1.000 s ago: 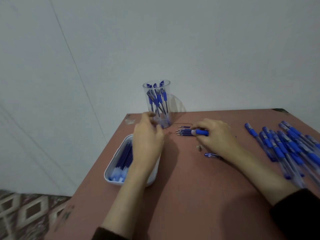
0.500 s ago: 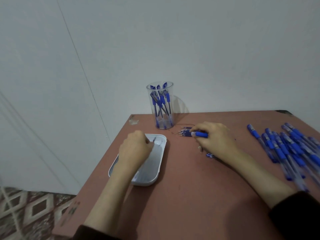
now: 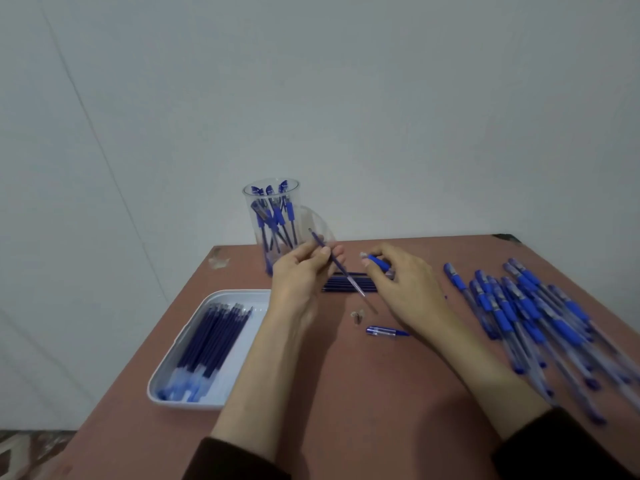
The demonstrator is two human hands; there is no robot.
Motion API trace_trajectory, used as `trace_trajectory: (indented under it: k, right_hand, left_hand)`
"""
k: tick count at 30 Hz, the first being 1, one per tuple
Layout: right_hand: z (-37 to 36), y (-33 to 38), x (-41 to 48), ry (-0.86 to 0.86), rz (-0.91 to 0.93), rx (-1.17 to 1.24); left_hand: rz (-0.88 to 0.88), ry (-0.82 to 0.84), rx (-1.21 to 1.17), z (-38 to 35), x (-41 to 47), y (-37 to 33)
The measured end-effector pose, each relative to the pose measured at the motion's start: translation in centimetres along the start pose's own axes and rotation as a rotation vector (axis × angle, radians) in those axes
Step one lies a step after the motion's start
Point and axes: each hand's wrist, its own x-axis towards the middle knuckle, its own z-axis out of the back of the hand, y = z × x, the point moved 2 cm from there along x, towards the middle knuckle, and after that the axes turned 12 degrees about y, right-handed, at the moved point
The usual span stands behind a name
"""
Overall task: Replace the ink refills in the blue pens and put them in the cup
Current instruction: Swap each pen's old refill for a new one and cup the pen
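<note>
My left hand (image 3: 300,282) and right hand (image 3: 410,289) are bare; my left sleeve (image 3: 235,460) is dark, nearly black, of plain cloth; my right sleeve (image 3: 564,445) matches it; both sleeves end well short of the hands.

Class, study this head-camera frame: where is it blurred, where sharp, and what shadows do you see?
Head view: loose pens at right smear toward the edge; head view: cup and tray are fairly sharp; head view: soft arm shadows lie on the table, the cup casts a faint one on the wall, no glare.
</note>
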Motion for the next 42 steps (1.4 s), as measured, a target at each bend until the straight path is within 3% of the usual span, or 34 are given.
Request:
trace_trajectory:
  k: [10,18,42]
  right_hand:
    - [0.2,-0.4,0.3,0.029,0.003,-0.068]
    - [-0.1,0.2,0.0,0.019,0.078,-0.073]
    - [0.3,-0.1,0.1,-0.022,0.078,-0.093]
  left_hand:
    - [-0.199,-0.122,-0.219,1.9,1.5,0.2]
    - [-0.211,-0.115,-0.245,1.8,1.6,0.4]
    - [-0.226,-0.097,-0.219,1.7,1.6,0.9]
